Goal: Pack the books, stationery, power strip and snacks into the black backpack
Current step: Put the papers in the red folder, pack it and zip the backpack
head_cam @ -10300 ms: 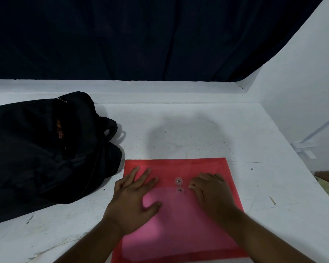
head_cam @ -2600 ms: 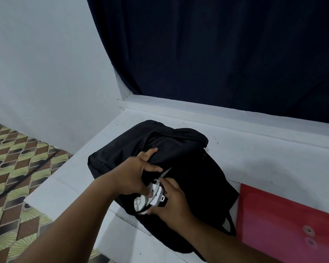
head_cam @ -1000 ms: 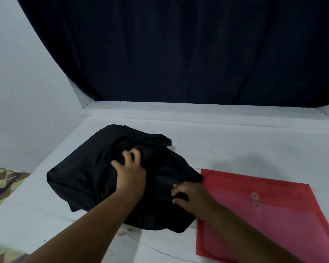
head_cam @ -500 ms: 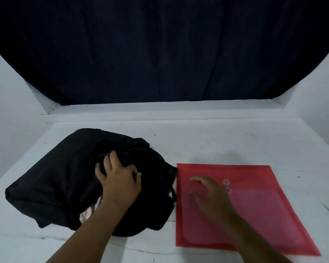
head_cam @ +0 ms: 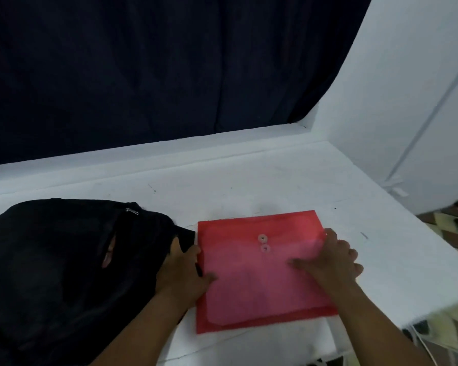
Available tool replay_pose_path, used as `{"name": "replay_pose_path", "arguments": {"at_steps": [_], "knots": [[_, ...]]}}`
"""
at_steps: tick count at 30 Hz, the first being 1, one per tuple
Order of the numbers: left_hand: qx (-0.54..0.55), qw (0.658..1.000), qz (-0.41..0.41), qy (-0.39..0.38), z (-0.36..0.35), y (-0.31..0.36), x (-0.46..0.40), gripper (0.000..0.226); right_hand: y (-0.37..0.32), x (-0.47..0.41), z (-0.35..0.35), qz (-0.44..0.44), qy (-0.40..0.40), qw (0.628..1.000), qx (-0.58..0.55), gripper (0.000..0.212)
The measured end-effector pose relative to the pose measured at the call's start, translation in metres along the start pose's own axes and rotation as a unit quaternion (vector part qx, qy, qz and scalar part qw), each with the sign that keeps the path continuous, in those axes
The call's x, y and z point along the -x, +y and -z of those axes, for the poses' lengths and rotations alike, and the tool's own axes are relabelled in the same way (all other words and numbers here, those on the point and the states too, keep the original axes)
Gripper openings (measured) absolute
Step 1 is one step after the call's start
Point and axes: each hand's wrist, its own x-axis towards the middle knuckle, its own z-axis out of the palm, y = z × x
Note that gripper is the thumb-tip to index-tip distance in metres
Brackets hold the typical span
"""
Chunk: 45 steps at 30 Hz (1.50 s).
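— White worktop [head_cam: 249, 186], dark curtain [head_cam: 143, 75] behind?
— Yes. Both hands grasp a red envelope folder [head_cam: 262, 273]: left hand [head_cam: 181, 273], right hand [head_cam: 333, 262]. Black backpack [head_cam: 58, 273] beside it, cut off, contents unclear.

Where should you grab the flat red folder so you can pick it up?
By its two short side edges, one hand from each side. The red folder lies flat on the white table, so nothing sticks up to pinch. The left hand and right hand already sit at those edges, thumbs on top.
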Motion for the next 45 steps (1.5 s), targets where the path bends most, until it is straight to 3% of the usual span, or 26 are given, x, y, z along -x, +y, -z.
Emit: {"name": "replay_pose_path", "arguments": {"at_steps": [2, 4, 6, 7, 9, 11, 14, 20, 24, 27, 30, 34, 39, 42, 45], "knots": [[0.012, 1.000, -0.003, 0.007, -0.003, -0.006, -0.003, 0.073, 0.006, -0.005, 0.014, -0.026, -0.007, 0.998, -0.054, 0.105], [0.027, 1.000, -0.001, 0.011, -0.004, -0.011, -0.005, 0.074, 0.015, -0.013, 0.030, -0.005, -0.068, 0.985, -0.158, 0.070], [0.049, 0.999, -0.001, 0.009, -0.005, -0.015, -0.008, 0.075, 0.021, -0.017, 0.047, 0.032, -0.142, 0.956, -0.254, 0.037], [0.059, 0.998, 0.000, 0.006, -0.006, -0.017, -0.009, 0.074, 0.021, -0.017, 0.053, 0.046, -0.186, 0.932, -0.307, 0.032], [0.076, 0.997, -0.005, 0.005, -0.006, -0.019, -0.011, 0.070, 0.018, -0.018, 0.063, 0.079, -0.254, 0.893, -0.364, 0.038], [0.106, 0.994, -0.023, 0.034, 0.000, -0.016, -0.009, 0.058, 0.011, -0.016, 0.068, 0.123, -0.269, 0.885, -0.359, 0.043], [0.114, 0.982, -0.064, 0.136, 0.015, -0.017, -0.004, 0.049, -0.005, -0.009, 0.085, 0.186, -0.232, 0.884, -0.361, 0.049], [0.092, 0.958, -0.078, 0.262, 0.082, -0.037, 0.003, 0.071, -0.051, -0.002, 0.126, 0.239, -0.164, 0.817, -0.499, 0.049], [-0.016, 0.988, 0.025, 0.151, 0.120, -0.064, 0.013, 0.100, -0.084, 0.000, 0.113, 0.241, -0.188, 0.787, -0.536, 0.048], [-0.152, 0.983, 0.077, 0.063, 0.128, -0.098, 0.024, 0.115, -0.102, 0.002, 0.097, 0.226, -0.217, 0.776, -0.548, 0.048], [-0.183, 0.976, 0.070, 0.094, 0.128, -0.120, 0.038, 0.104, -0.117, 0.000, 0.096, 0.215, -0.204, 0.767, -0.570, 0.047], [-0.187, 0.961, 0.101, 0.176, 0.131, -0.122, 0.044, 0.081, -0.133, -0.003, 0.097, 0.240, -0.206, 0.775, -0.547, 0.049], [-0.128, 0.978, 0.067, 0.150, 0.141, -0.129, 0.047, 0.069, -0.143, 0.006, 0.083, 0.287, -0.280, 0.817, -0.414, 0.046], [-0.123, 0.979, 0.022, 0.158, 0.142, -0.132, 0.054, 0.036, -0.143, 0.012, 0.079, 0.281, -0.318, 0.827, -0.369, 0.041], [-0.152, 0.980, 0.052, 0.114, 0.135, -0.128, 0.053, 0.033, -0.143, 0.012, 0.083, 0.282, -0.331, 0.833, -0.341, 0.037]]}}
